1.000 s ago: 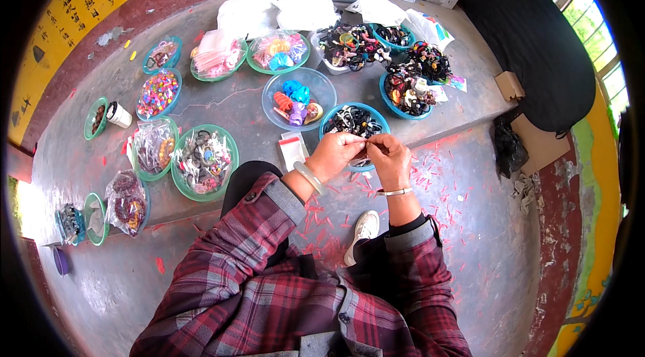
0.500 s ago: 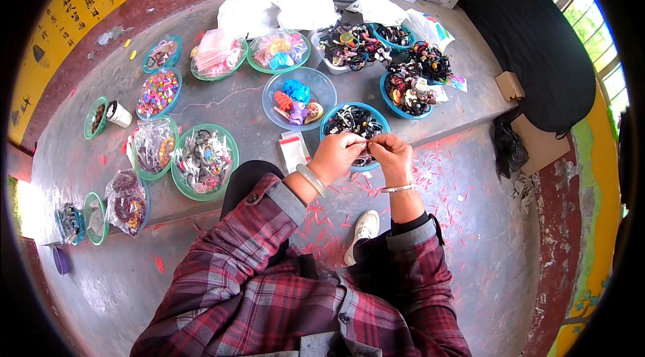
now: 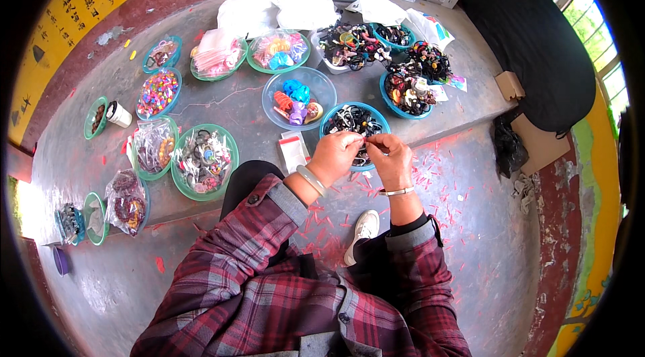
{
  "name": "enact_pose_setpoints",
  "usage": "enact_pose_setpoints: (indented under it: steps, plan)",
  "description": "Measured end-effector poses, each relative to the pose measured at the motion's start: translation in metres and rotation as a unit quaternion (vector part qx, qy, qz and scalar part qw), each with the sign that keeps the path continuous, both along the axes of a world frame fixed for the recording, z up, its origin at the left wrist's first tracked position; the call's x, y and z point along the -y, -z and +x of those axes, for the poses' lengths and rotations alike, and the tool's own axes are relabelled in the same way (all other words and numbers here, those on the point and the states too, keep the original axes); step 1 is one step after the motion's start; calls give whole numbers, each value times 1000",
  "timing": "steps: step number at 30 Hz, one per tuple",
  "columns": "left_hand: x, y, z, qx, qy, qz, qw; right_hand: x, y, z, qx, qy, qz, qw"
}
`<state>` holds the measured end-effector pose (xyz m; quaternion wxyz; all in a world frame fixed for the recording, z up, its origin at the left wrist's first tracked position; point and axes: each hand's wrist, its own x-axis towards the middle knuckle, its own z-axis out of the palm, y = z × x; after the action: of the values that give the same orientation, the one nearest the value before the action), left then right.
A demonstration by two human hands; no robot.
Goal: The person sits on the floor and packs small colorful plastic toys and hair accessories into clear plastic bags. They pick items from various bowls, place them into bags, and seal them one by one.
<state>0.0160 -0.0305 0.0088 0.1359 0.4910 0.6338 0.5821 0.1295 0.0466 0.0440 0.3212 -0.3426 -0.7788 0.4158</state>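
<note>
My left hand (image 3: 334, 157) and my right hand (image 3: 392, 159) meet fingertip to fingertip over the near rim of a blue basket (image 3: 325, 120). Dark hair ties (image 3: 354, 120) with small light pieces fill this basket. Both hands are closed in a pinch. Whatever sits between the fingertips is too small to make out. Just left of my left hand lies a small white packet with a red edge (image 3: 293, 150). Beyond it stands a clear bluish bowl (image 3: 274, 110) with blue, orange and purple pieces.
More baskets stand on the grey ledge: a green one (image 3: 232, 172) with bagged hair ties, a blue one (image 3: 388, 106) at right, and one of colourful small pieces (image 3: 159, 92). Red scraps (image 3: 322, 233) litter the floor around my white shoe (image 3: 366, 228). A black oval panel (image 3: 531, 41) leans at right.
My right hand has shifted very slightly to the left, its fingers still pinched against those of my left hand. The baskets and other things stay where they were.
</note>
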Motion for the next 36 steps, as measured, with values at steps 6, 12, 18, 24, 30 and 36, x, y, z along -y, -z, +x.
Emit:
enact_pose_setpoints:
  steps: [6,12,18,24,30,36]
  plan:
    - [2,-1,4,-106,-10,26,994,2,-2,0,18,-4,21,1000]
    - [2,2,6,-172,-4,33,985,8,-5,-2,26,10,161,986]
    - [3,-2,8,-142,18,26,989,7,-2,-2,39,19,247,968]
    - [2,-3,6,28,51,-13,998,3,-1,0,-16,17,11,1000]
    - [0,4,-3,283,128,-47,949,-4,1,1,-88,-12,-169,982]
    - [-2,3,-3,356,146,-33,922,-6,8,2,-75,0,-115,991]
